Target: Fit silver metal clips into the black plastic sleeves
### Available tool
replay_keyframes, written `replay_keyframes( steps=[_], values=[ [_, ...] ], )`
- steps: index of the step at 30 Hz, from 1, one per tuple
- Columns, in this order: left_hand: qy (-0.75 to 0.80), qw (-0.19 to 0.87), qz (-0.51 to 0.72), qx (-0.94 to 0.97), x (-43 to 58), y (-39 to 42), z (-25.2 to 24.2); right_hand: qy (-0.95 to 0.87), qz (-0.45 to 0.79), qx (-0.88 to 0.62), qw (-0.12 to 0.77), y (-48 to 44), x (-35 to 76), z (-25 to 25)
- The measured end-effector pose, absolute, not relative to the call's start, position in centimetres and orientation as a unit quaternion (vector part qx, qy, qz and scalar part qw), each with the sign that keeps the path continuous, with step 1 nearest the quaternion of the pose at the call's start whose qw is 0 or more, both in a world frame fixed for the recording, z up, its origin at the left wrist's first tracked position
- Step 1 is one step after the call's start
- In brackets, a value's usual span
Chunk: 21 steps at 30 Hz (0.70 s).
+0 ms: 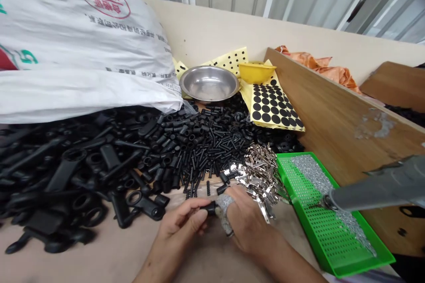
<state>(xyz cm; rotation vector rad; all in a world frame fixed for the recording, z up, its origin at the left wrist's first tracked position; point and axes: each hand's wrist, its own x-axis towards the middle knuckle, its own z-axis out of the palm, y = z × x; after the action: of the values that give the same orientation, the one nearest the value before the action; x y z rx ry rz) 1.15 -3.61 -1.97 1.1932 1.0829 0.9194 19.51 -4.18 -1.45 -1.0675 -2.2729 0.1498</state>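
My left hand [182, 219] and my right hand [244, 221] meet low in the middle, both pinched on one small black plastic part [210, 208]. A grey fabric cot covers one finger of my right hand. Just beyond my fingers lies a heap of black plastic parts [139, 154], from long arms at the left to small ribbed pins in the middle. A pile of shiny metal clips [257, 170] lies right beside my right hand.
A green perforated tray [335, 247] of tiny silver screws sits at the right, with a grey power screwdriver [375, 188] lying across it. Behind are a steel bowl [209, 83], a yellow bowl [256, 71], yellow sheets of black round pads [274, 106], a white sack [83, 48] and a wooden divider [332, 110].
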Motion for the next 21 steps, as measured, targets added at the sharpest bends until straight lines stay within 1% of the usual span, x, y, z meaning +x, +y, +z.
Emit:
replay_keyframes(
  steps=[3,6,8,10,12,14,16,18,21],
  values=[
    [0.474,0.560,0.411,0.542,1.2,-3.8,-1.9,-0.854,0.064,-0.409,0.316,-4.2,19.2,-1.6],
    [0.458,0.463,0.426,0.628,1.1,-3.8,-1.8,-0.832,0.089,-0.432,0.336,-4.6,18.7,-1.3],
    [0.415,0.371,0.441,0.704,1.0,-3.8,-1.8,-0.802,0.149,-0.471,0.336,-5.0,18.4,-0.9],
    [0.369,0.290,0.458,0.755,0.8,-3.7,-1.9,-0.761,0.237,-0.510,0.323,-5.3,18.2,-0.3],
    [0.352,0.253,0.462,0.774,0.7,-3.7,-1.9,-0.722,0.310,-0.526,0.325,-5.5,18.1,0.2],
    [0.373,0.268,0.452,0.764,0.7,-3.9,-1.6,-0.703,0.347,-0.518,0.343,-5.5,18.2,0.6],
    [0.417,0.310,0.432,0.737,0.7,-4.1,-1.1,-0.703,0.340,-0.506,0.365,-5.6,18.3,1.0],
    [0.456,0.358,0.412,0.703,0.8,-4.3,-0.5,-0.719,0.310,-0.496,0.377,-5.5,18.5,1.3],
    [0.471,0.425,0.397,0.664,1.0,-4.4,0.3,-0.768,0.235,-0.455,0.384,-5.3,18.9,1.3]
  ],
)
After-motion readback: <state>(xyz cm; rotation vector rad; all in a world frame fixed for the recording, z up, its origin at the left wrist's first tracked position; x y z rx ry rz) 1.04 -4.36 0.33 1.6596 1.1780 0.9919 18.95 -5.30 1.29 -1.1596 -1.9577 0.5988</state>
